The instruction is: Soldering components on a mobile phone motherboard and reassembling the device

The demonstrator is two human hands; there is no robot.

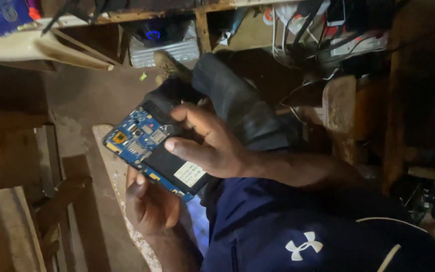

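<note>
An opened phone (pixel 136 142) with its back cover off lies tilted in the middle of the view. It shows a blue circuit board and a black battery (pixel 169 163) with a white label. My left hand (pixel 148 206) cups the phone from below at its lower end. My right hand (pixel 212 143) reaches in from the right. Its thumb and fingers lie on the battery and the phone's upper edge. Part of the phone is hidden under those fingers.
My dark trousers (pixel 237 100) and a shoe (pixel 169 65) stretch over a dirt floor. A wooden bench (pixel 112 151) sits under the phone. A tangle of cables (pixel 323 35), a grey device with a blue light (pixel 153 36) and a wooden stool (pixel 339 116) stand around.
</note>
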